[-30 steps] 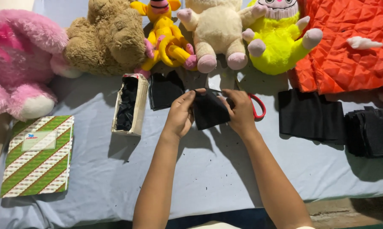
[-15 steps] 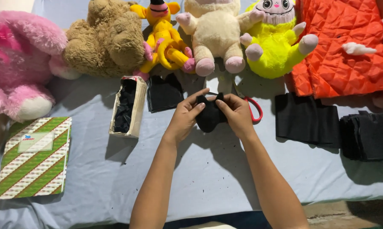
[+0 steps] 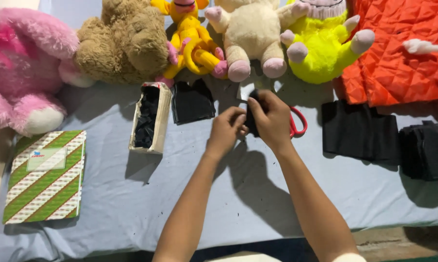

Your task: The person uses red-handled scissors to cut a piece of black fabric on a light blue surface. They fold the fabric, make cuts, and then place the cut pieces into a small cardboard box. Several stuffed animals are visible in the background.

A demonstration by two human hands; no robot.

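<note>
Both hands gripped a small piece of black cloth (image 3: 251, 119) between them, the left hand (image 3: 226, 131) pinching its near edge, the right hand (image 3: 272, 119) wrapped over it. Red-handled scissors (image 3: 297, 122) lay just right of the grip.

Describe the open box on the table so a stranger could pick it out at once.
Start at the brown teddy bear in the row of plush toys at the table's far edge. Just below it stands a small cream cardboard box, open-topped. It alone is packed with black pieces, left of the loose black fabric.
</note>
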